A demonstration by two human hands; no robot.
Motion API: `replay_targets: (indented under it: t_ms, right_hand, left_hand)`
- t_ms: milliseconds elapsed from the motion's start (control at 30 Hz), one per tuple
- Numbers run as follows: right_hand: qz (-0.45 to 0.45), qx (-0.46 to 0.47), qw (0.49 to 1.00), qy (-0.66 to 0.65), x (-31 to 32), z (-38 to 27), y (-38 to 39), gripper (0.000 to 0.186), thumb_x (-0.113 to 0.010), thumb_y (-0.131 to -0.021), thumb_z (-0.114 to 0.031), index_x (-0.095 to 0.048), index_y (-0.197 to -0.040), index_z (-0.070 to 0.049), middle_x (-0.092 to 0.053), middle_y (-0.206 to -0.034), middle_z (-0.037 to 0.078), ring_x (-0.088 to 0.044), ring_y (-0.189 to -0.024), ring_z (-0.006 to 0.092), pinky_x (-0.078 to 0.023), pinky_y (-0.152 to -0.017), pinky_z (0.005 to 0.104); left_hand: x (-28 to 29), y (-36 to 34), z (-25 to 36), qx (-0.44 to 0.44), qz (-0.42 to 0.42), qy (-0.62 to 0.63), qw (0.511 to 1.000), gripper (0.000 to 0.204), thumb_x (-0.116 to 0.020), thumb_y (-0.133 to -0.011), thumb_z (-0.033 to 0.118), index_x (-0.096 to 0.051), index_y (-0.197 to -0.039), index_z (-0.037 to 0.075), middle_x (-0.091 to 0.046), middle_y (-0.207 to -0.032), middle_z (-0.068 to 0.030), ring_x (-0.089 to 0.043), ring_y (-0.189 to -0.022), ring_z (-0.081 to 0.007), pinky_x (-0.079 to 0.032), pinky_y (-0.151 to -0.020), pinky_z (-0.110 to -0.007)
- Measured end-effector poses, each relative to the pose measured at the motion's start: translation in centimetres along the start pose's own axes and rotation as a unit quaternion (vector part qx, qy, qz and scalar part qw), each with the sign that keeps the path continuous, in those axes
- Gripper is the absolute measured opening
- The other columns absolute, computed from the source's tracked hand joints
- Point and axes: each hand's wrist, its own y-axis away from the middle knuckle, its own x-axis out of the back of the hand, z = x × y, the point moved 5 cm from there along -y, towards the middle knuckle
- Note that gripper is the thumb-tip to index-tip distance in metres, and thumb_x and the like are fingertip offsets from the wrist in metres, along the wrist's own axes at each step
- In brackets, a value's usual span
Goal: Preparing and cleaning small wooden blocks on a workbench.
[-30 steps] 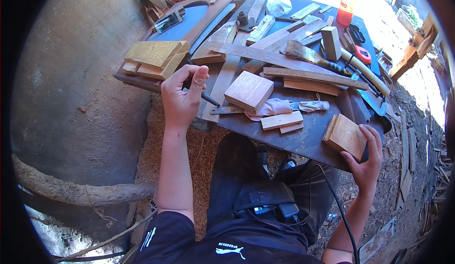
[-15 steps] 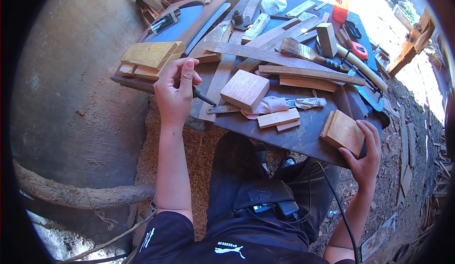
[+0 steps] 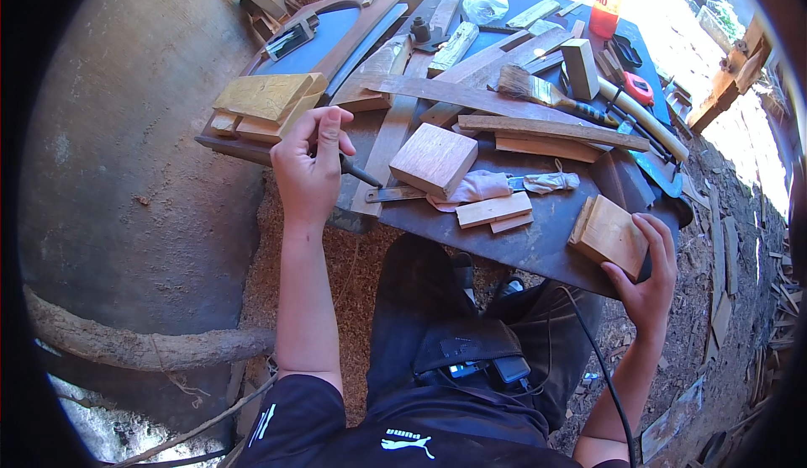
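Note:
My left hand [image 3: 309,153] is raised by the table's near left edge, its fingers curled in and the thumb pointing up. A dark, narrow rod-like thing [image 3: 361,172] sticks out from behind it toward a flat metal strip [image 3: 395,194]. Whether my fingers hold anything is hidden. At the near right corner, my right hand [image 3: 656,270] grips a wooden block [image 3: 614,234] with thumb and fingers along its right side. A thinner wood piece [image 3: 580,219] lies against that block's left face. Between the hands rest a pale square block [image 3: 434,158] and two short wood strips [image 3: 494,209].
Boards and offcuts crowd the dark table [image 3: 538,253], with a wide paintbrush [image 3: 530,86], a red tape measure [image 3: 639,89] and a wooden-handled tool [image 3: 647,119]. Yellowish blocks [image 3: 262,98] sit at the left edge. A red bottle [image 3: 607,1] stands far right. A cable [image 3: 598,359] hangs near my right forearm.

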Motion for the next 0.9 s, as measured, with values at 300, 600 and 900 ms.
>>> replay_targets:
  t_ms: [300,600,900]
  right_hand:
    - [-0.003,0.005,1.0,0.004,0.1,-0.1,0.0,0.068,-0.089,-0.072,-0.028,-0.062,-0.129,-0.003,-0.062,-0.127,0.016,-0.06,-0.119,0.035,-0.047,-0.103,0.0447]
    - [-0.004,0.006,1.0,0.009,0.0,-0.1,-0.1,0.068,-0.089,-0.071,-0.027,-0.062,-0.128,-0.003,-0.062,-0.126,0.015,-0.06,-0.118,0.0347,-0.047,-0.103,0.0444]
    - [-0.002,0.011,1.0,0.004,0.0,-0.2,-0.2,0.066,-0.089,-0.072,-0.027,-0.062,-0.128,-0.003,-0.062,-0.126,0.016,-0.06,-0.117,0.0353,-0.047,-0.102,0.0445]
  left_hand:
    - [0.0,-0.1,-0.8,0.035,-0.02,0.1,0.994,0.028,-0.06,-0.107,0.025,-0.07,-0.108,-0.001,-0.063,-0.067,-0.0008,-0.058,-0.063,-0.0056,-0.045,-0.064,-0.021]
    - [0.1,-0.3,-0.6,0.066,0.03,-0.012,0.997,0.03,-0.064,-0.105,0.027,-0.076,-0.107,0.0,-0.066,-0.072,0.0008,-0.058,-0.067,-0.0049,-0.047,-0.065,-0.022]
    - [0.3,-0.1,0.4,-0.056,0.051,-0.112,0.991,0.025,-0.066,-0.102,0.025,-0.078,-0.1,0.002,-0.073,-0.081,-0.0037,-0.064,-0.069,-0.0116,-0.05,-0.067,-0.028]
